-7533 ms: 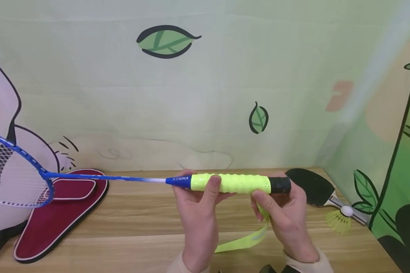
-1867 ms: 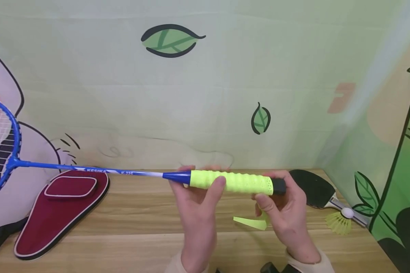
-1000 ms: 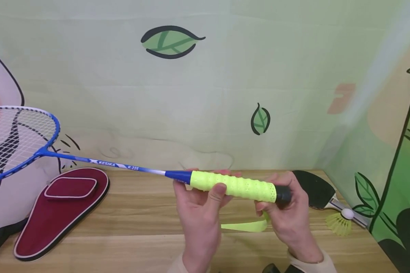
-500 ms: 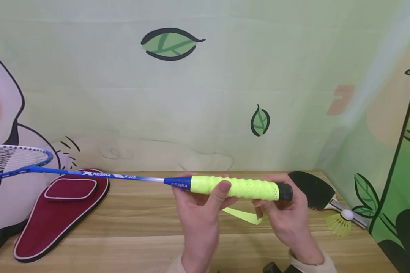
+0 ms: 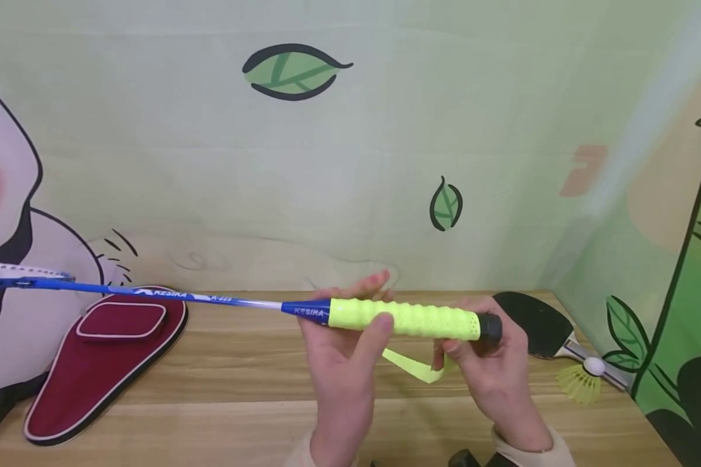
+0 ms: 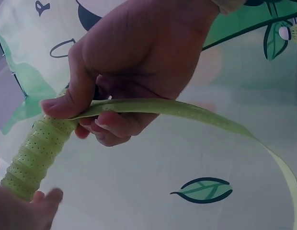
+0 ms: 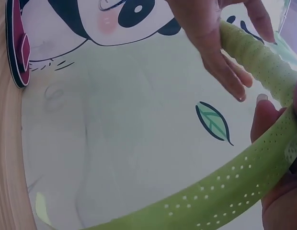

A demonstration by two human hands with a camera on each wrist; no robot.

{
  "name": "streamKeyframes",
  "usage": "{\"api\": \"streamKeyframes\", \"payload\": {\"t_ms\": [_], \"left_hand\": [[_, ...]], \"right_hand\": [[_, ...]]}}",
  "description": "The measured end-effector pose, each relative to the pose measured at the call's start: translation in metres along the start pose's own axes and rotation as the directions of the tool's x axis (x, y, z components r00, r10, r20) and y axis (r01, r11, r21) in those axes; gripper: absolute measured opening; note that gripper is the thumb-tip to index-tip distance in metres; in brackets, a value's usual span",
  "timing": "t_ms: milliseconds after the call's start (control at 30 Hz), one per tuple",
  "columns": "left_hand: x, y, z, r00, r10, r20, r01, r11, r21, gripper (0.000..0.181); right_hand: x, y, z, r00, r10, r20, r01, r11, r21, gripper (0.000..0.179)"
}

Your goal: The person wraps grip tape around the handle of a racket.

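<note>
A blue badminton racket [image 5: 304,310] lies level across the head view, its head running out at the left edge, nearly edge-on. Perforated neon-yellow grip tape [image 5: 409,318] spirals round its handle up to a short black butt [image 5: 490,327]. My left hand [image 5: 344,370] holds the handle near the blue cone, thumb in front and fingers behind. At the butt end, my right hand [image 5: 493,370] pinches the tape against the handle, as the left wrist view shows with the right thumb [image 6: 60,106]. From there a loose tape strip [image 7: 211,191] trails away.
A dark red paddle case [image 5: 105,363] lies on the wooden table [image 5: 239,415] at left. On the right are a black table tennis paddle [image 5: 534,324] and a yellow shuttlecock [image 5: 581,381] by its handle. A printed cloth backdrop [image 5: 356,162] stands behind.
Since the earliest frame the tape covers more of the handle towards the butt, and less black shows. The racket has turned about its shaft. My left fingers have spread a little.
</note>
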State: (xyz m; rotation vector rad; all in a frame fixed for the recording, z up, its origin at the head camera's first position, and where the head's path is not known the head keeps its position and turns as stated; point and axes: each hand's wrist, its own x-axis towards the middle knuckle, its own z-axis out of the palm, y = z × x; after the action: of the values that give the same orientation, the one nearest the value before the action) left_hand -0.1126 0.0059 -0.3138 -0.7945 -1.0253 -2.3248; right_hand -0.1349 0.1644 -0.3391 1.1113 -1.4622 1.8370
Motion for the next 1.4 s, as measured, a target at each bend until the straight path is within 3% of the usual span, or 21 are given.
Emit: {"api": "streamKeyframes", "payload": {"t_ms": [100,200,300,500,733,1067,1400], "left_hand": [[0.001,0.0008,0.0006,0.995,0.037,0.09,-0.028,0.995,-0.097,0.056],[0.0016,0.0012,0.0002,0.992,0.031,0.122,-0.016,0.992,-0.128,0.057],[0.0016,0.0013,-0.0004,0.994,0.006,0.112,0.005,0.995,-0.104,0.053],[0.0011,-0.0021,-0.0027,0.997,0.031,0.073,-0.028,0.999,-0.041,0.047],[0.0011,-0.0012,-0.0019,0.999,0.013,0.034,-0.013,1.0,0.006,0.043],[0.0001,-0.001,-0.0019,1.0,0.008,0.013,-0.008,1.0,0.015,0.039],[-0.0011,-0.0005,-0.0029,0.998,-0.006,-0.055,0.011,0.996,0.084,0.037]], "right_hand": [[0.0002,0.0001,-0.0002,1.0,0.017,-0.017,-0.018,1.0,-0.023,0.025],[0.0008,0.0002,-0.001,1.0,0.021,-0.019,-0.021,1.0,-0.022,0.023],[0.0015,0.0001,-0.002,1.0,0.018,-0.014,-0.018,1.0,-0.017,0.023],[0.0029,-0.0009,-0.0023,1.0,-0.001,-0.009,0.001,1.0,0.011,0.027],[0.0036,-0.0022,-0.0023,1.0,0.008,-0.013,-0.008,1.0,0.013,0.028],[0.0031,-0.0004,-0.0037,1.0,0.001,0.011,-0.002,0.999,0.048,0.025],[0.0016,-0.002,-0.0054,0.999,0.015,0.041,-0.013,0.999,-0.03,0.026]]}}
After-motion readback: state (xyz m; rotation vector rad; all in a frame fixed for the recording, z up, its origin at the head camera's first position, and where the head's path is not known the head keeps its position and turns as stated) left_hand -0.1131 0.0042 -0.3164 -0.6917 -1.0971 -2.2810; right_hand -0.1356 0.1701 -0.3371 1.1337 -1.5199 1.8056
